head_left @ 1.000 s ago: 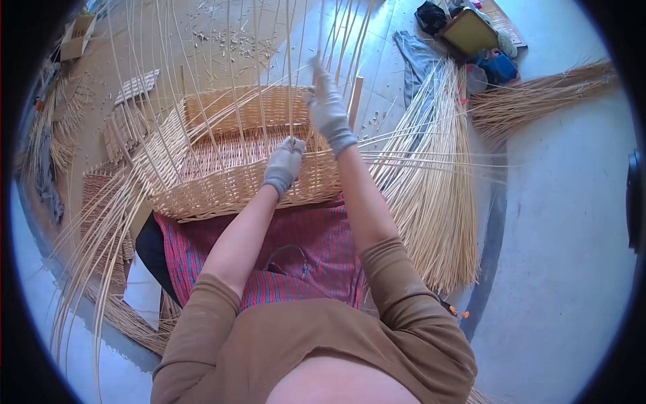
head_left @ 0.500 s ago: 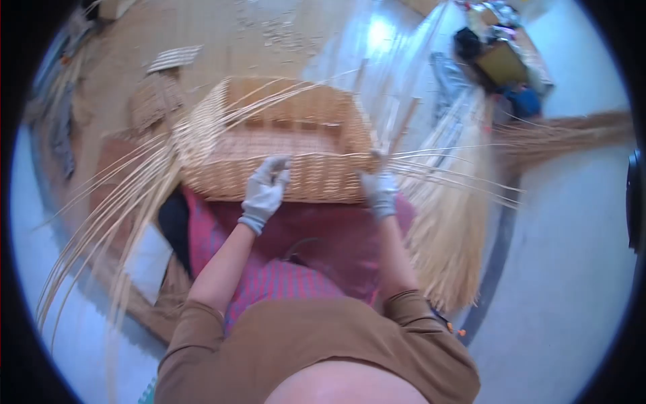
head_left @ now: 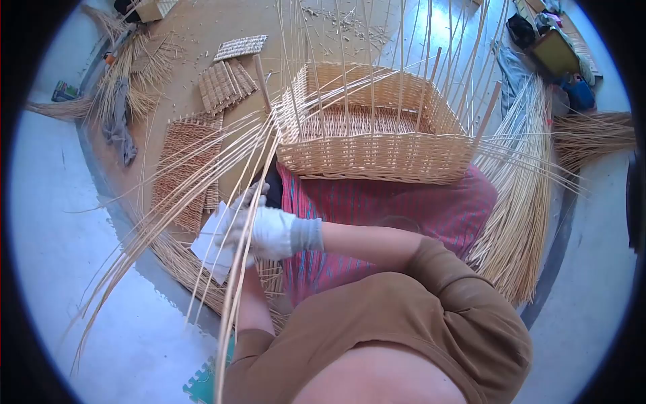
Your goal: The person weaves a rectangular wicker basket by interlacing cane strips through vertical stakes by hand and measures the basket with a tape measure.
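A shallow woven wicker basket (head_left: 377,156) rests on my lap, over a red-and-blue striped cloth (head_left: 397,202). Upright stakes rise from its walls, and a spray of long pale wicker strands (head_left: 178,178) fans out from its left corner. My right hand (head_left: 269,232), in a white glove, reaches across my body to those strands, its fingers bent and partly behind them. Close against it is my gloved left hand (head_left: 232,232), mostly hidden by the strands and the right hand. What either hand grips cannot be made out. Neither hand touches the basket's wall.
Woven mats (head_left: 185,168) and slatted panels (head_left: 227,84) lie on the floor at left. A thick bundle of pale wicker rods (head_left: 515,236) spreads at right, near a darker bundle (head_left: 595,138). A white sheet (head_left: 214,242) lies beneath my hands.
Both hands have left the basket's near wall and come together at the strands on the left. My right arm now crosses my body. The camera view has swung left and the basket appears further right.
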